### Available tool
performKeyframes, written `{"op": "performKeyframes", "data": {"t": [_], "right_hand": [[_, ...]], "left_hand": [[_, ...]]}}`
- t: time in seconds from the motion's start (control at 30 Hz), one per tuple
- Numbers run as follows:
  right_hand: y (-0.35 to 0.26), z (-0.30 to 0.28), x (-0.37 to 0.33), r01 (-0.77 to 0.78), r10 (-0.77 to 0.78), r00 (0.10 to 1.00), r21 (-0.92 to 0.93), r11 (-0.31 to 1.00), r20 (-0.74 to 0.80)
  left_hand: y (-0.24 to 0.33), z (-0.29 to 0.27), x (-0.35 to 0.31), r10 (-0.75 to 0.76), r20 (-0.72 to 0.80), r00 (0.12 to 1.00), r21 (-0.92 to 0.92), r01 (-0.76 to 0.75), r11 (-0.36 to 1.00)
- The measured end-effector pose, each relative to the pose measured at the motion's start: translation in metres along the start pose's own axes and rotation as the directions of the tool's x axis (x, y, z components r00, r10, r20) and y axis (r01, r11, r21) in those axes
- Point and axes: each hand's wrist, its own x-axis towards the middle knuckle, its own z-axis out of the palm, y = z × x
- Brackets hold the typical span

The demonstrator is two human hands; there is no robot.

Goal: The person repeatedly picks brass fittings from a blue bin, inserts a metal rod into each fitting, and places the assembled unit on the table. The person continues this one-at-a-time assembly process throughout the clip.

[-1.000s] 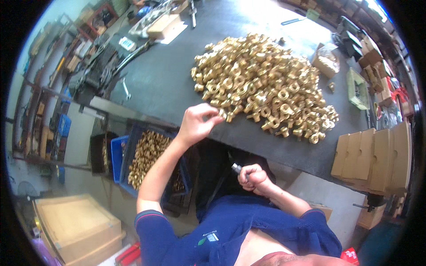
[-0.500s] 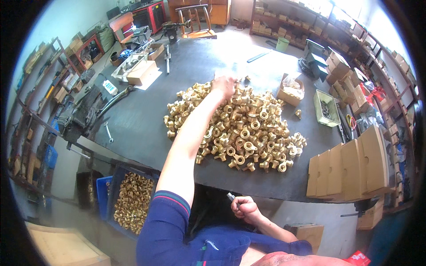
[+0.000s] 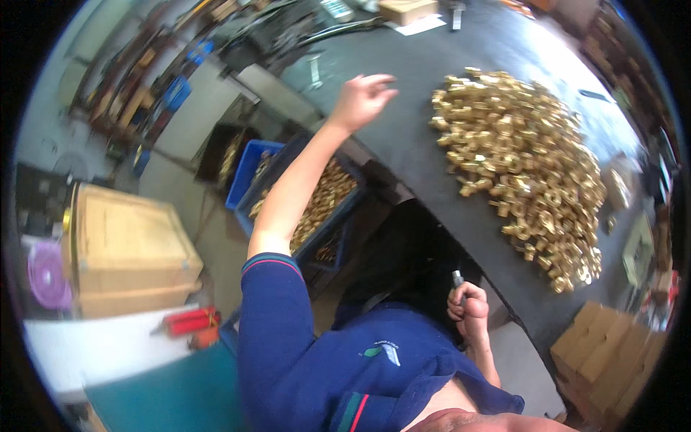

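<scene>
My left hand point(image 3: 363, 101) is raised near the left front edge of the dark table. Its fingers are apart and loosely bent, and I see nothing in them. To its right, a large heap of brass fittings point(image 3: 515, 158) lies on the table point(image 3: 403, 137). Below my left forearm stands a dark bin point(image 3: 353, 169) of similar brass fittings, partly hidden by the arm. Close to my body, below the table edge, my right hand point(image 3: 471, 308) is closed around a small grey metal piece point(image 3: 458, 278). Only its end sticks out, so its kind stays unclear.
A blue crate point(image 3: 248, 173) stands behind the bin. On the table lie a wrench point(image 3: 314, 72) and a cardboard box point(image 3: 408, 10); brown cartons point(image 3: 597, 345) stand at the right. A wooden crate point(image 3: 137, 245) stands on the left, with shelving point(image 3: 137, 86) beyond.
My left hand has left the brass heap and swung left to the table's edge. The view has turned left. My right hand still holds the grey metal piece.
</scene>
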Motion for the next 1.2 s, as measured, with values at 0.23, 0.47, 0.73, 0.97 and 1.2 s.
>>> {"op": "performKeyframes", "data": {"t": [0.23,0.47,0.73,0.97,1.2], "right_hand": [[0.0,0.029,0.031,-0.167,0.163,0.986,-0.156,0.974,-0.037],[0.005,0.062,0.059,-0.208,0.211,0.977,-0.285,0.936,-0.02],[0.018,0.056,0.061,-0.231,0.226,0.973,-0.301,0.925,-0.05],[0.016,0.059,0.062,-0.239,0.215,0.97,-0.28,0.93,-0.113],[0.019,0.053,0.062,-0.25,0.225,0.967,-0.275,0.928,-0.118]], "left_hand": [[-0.194,-0.08,-0.317,-0.82,-0.071,0.568,-0.12,0.811,0.572],[-0.219,-0.045,-0.344,-0.928,-0.091,0.361,0.228,0.915,0.334],[-0.226,-0.019,-0.3,-0.891,-0.14,0.432,0.594,0.756,0.274],[-0.235,-0.031,-0.291,-0.893,-0.195,0.406,0.602,0.768,0.218],[-0.242,-0.028,-0.301,-0.901,-0.175,0.396,0.539,0.804,0.249]]}}
